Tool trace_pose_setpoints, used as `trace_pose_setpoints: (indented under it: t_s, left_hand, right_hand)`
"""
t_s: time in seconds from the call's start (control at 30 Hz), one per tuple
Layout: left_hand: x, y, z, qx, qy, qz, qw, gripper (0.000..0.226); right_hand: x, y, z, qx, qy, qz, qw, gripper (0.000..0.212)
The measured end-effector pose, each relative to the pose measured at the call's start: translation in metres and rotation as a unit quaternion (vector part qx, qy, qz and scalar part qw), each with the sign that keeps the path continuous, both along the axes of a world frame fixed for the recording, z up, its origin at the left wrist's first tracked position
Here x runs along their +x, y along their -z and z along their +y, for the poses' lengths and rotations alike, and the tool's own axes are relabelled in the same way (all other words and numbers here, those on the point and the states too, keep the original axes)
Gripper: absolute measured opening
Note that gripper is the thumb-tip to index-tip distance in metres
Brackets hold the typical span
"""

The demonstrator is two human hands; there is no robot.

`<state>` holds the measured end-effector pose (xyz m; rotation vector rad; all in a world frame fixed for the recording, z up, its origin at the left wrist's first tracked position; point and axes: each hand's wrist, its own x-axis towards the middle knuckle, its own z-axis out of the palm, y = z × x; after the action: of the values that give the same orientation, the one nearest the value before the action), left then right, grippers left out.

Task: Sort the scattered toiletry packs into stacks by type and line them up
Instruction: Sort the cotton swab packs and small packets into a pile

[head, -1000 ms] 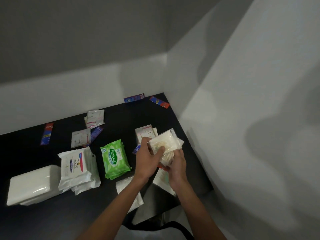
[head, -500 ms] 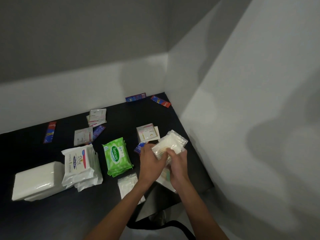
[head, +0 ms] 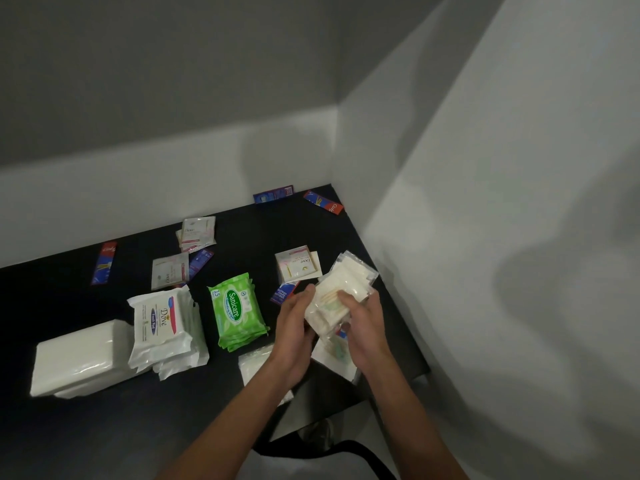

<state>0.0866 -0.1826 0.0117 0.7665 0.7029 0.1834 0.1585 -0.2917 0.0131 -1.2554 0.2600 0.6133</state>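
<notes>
My left hand (head: 293, 327) and my right hand (head: 363, 323) hold a bundle of clear packs with white contents (head: 341, 291) between them, above the right part of the black table (head: 104, 434). The left fingers lie straight against the bundle's side; the right fingers curl over it. On the table lie a stack of green Sanicare wipes (head: 237, 313), a stack of white Dove wipes (head: 162, 327), a white tissue pack (head: 78, 358), and more clear packs (head: 254, 367) partly under my arms.
Small Dove sachets (head: 197, 230), (head: 169, 270), (head: 298, 265) and red-blue toothpaste sachets (head: 104, 261), (head: 323, 202), (head: 273, 195) are scattered toward the back. Grey walls close in behind and at the right. A black strap (head: 346, 448) hangs below the table's front edge.
Both hands have lowered the clear-pack bundle slightly and shifted it right. My left fingers have straightened along its side. The packs lying on the table have stayed where they were.
</notes>
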Motion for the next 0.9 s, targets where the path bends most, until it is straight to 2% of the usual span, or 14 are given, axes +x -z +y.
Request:
trace_pose_setpoints:
  t_s: [0.07, 0.17, 0.3, 0.37, 0.47, 0.53, 0.67, 0.73, 0.8, 0.9]
  left_hand:
    - [0.003, -0.001, -0.011, -0.014, -0.022, -0.002, 1.000, 0.053]
    - [0.011, -0.002, -0.022, 0.024, -0.061, 0.025, 0.998, 0.035]
    - [0.016, -0.005, -0.030, 0.034, -0.070, 0.056, 0.995, 0.029]
    - [0.014, -0.002, -0.030, 0.049, -0.050, 0.065, 0.995, 0.028]
    - [0.009, 0.002, -0.017, 0.119, 0.018, 0.063, 0.991, 0.032]
    - [0.007, 0.001, -0.002, 0.154, 0.058, 0.067, 0.984, 0.032]
    - [0.012, -0.002, 0.020, 0.149, 0.125, 0.076, 0.978, 0.036]
    - [0.013, 0.000, 0.020, 0.152, 0.167, 0.068, 0.972, 0.041]
    - [0.012, 0.005, 0.014, 0.155, 0.178, 0.068, 0.969, 0.042]
    - [0.011, 0.009, 0.006, 0.155, 0.166, 0.081, 0.970, 0.042]
  right_hand:
    - [-0.006, 0.002, 0.006, 0.004, 0.012, 0.001, 1.000, 0.050]
    - [-0.017, 0.007, 0.016, -0.002, 0.018, -0.004, 1.000, 0.051]
    - [-0.027, 0.011, 0.023, -0.032, 0.005, -0.011, 0.999, 0.043]
    - [-0.026, 0.010, 0.022, -0.043, -0.002, -0.001, 0.999, 0.040]
    - [-0.016, 0.008, 0.011, -0.025, -0.013, -0.002, 1.000, 0.038]
    - [-0.009, 0.006, 0.004, -0.048, -0.030, -0.013, 0.998, 0.036]
    - [-0.003, 0.010, -0.002, -0.131, -0.116, -0.044, 0.984, 0.044]
    - [-0.005, 0.011, -0.001, -0.139, -0.141, -0.055, 0.979, 0.033]
    - [-0.005, 0.011, 0.002, -0.185, -0.165, -0.083, 0.965, 0.024]
    - [-0.006, 0.016, 0.005, -0.261, -0.187, -0.113, 0.940, 0.023]
